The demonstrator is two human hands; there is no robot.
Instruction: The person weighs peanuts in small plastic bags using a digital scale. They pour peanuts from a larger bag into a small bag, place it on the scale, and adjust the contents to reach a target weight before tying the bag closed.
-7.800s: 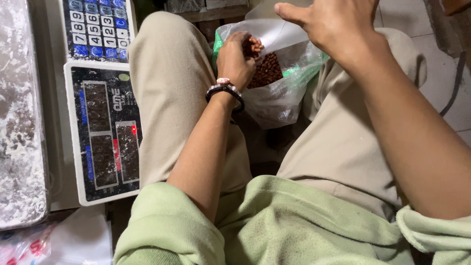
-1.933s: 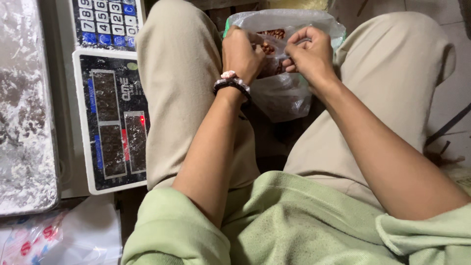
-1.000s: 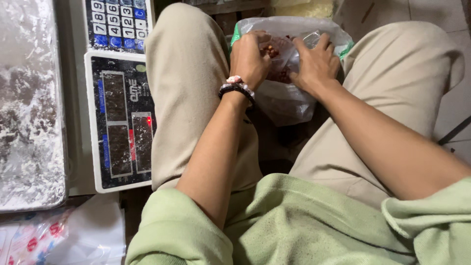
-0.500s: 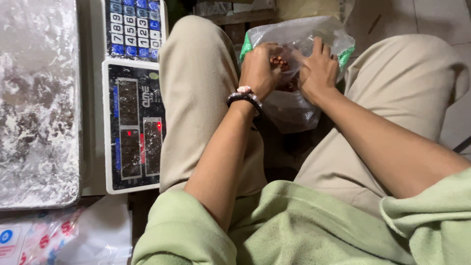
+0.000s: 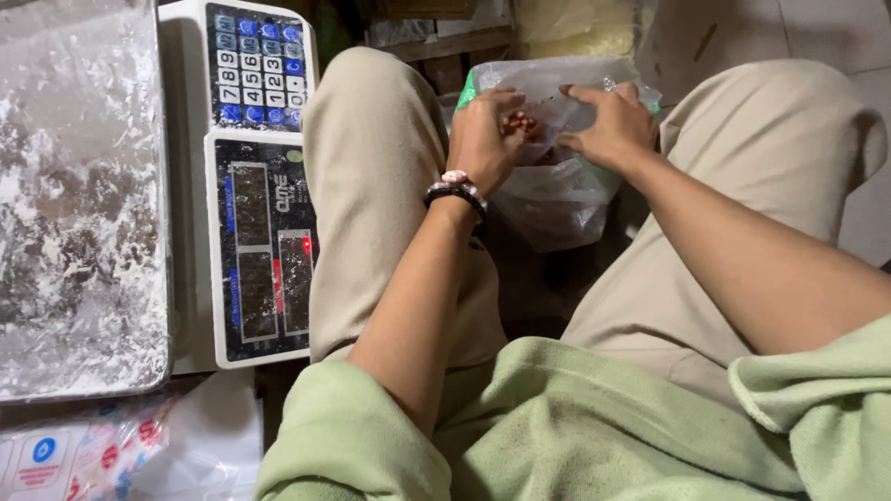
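Both hands had closed in on the clear plastic bag of reddish-brown nuts [image 5: 557,186] between the knees | left hand [image 5: 484,139] curled over nuts | right hand [image 5: 608,125] pinching bag's rim | white electronic scale [image 5: 251,186] beside left thigh.

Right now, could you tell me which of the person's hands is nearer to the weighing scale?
Left. The left hand grips the plastic bag on the side towards the scale; the right hand holds its far side.

Thin glossy clear plastic bag [image 5: 557,190]
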